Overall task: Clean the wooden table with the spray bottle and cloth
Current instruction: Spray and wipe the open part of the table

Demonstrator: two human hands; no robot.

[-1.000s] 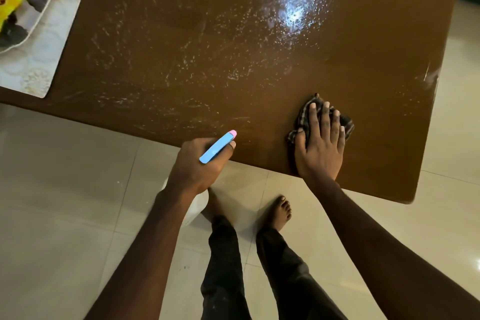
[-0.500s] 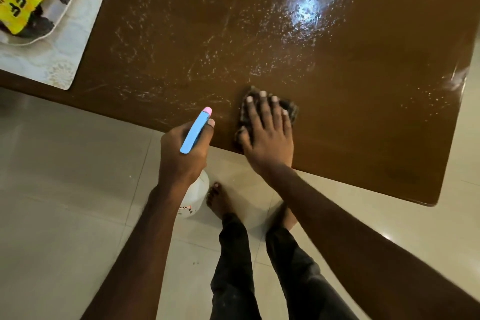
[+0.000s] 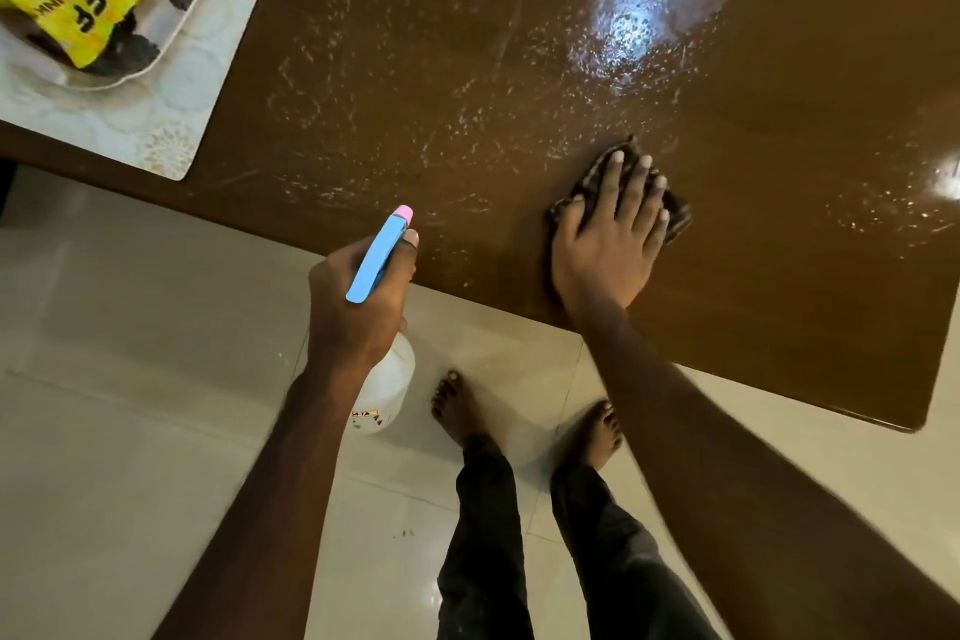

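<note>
Right hand [image 3: 608, 250] lay flat, fingers [image 3: 635, 192] spread, pressing the dark checked cloth [image 3: 678, 218] onto the glossy brown wooden table [image 3: 779, 286] by its near edge; left hand [image 3: 358, 312] gripped the white, blue-topped spray bottle [image 3: 387, 390] just off it. Wiping step — the droplets [image 3: 415, 120] far and left called for wider strokes. Yellow packet [image 3: 78, 10], far left, read "ZOFF".

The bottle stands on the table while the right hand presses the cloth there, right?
No. The head view shows the bottle held by the left hand past the table edge, over the floor. The right hand does press the cloth on the table.
</note>
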